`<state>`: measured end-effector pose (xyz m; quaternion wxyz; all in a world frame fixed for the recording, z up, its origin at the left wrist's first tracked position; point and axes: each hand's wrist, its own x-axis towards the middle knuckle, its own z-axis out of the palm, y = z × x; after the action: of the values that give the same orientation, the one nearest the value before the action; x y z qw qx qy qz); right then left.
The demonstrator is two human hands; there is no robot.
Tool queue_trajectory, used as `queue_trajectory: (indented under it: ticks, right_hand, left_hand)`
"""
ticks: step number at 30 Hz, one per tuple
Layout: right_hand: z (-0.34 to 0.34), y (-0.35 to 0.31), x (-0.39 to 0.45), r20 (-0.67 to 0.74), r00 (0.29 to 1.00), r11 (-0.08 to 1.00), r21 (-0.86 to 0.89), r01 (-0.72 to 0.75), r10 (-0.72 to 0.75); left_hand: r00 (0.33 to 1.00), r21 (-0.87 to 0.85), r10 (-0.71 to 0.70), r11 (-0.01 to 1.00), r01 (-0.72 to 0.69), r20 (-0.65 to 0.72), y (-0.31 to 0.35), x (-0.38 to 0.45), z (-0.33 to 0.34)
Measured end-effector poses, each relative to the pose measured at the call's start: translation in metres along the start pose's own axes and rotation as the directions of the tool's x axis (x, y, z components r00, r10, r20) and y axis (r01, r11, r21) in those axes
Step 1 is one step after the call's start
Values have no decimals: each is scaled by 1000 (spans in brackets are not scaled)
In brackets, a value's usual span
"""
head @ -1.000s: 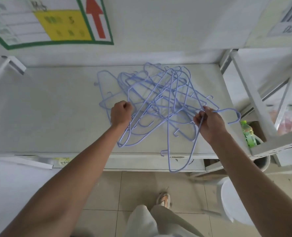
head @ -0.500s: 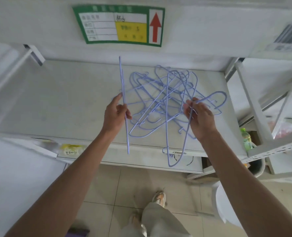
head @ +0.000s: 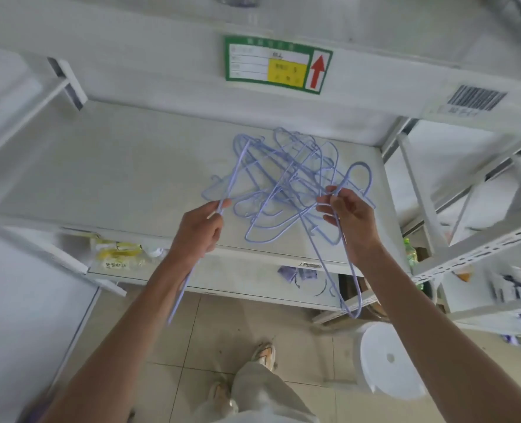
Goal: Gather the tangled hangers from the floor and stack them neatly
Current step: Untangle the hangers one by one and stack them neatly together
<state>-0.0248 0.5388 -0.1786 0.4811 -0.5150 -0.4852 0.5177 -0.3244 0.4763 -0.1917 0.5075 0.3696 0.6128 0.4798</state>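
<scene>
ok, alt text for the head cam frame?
Two bare hands, left hand and right hand, each grip pale purple wire hangers tangled in a pile on a white shelf. A white stool stands on the tiled floor below.

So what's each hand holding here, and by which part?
Left hand grips one hanger along a straight wire side. Right hand pinches another hanger near its neck, just below the hook.
</scene>
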Motion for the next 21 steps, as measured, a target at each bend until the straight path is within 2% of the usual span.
queue_trajectory:
  ticks: [6, 11, 15, 19, 21]
  right_hand:
    - [-3, -5, -35, 47, 999, 993, -114, 25, -20]
    - [-9, -16, -53, 118, 992, 938, -336, 83, -46]
    - [-22, -35, -46, 262, 959, 797, -554, 241, -108]
    - [-31, -59, -36, 405, 912, 771, -560, 303, -64]
    - [-32, -68, -31, 444, 895, 790, -535, 299, -39]
  left_hand:
    - [978, -19, 206, 978, -205, 17, 17, -25, 9]
    - [988, -137, 156, 979, -152, 20, 21, -44, -1]
    - [998, -111, 64, 992, -61, 28, 20, -44, -8]
    - [989, 2, 98, 995, -99, 111, 27, -54, -12]
    - [990, 52, 116, 991, -120, 80, 34, -59, -12]
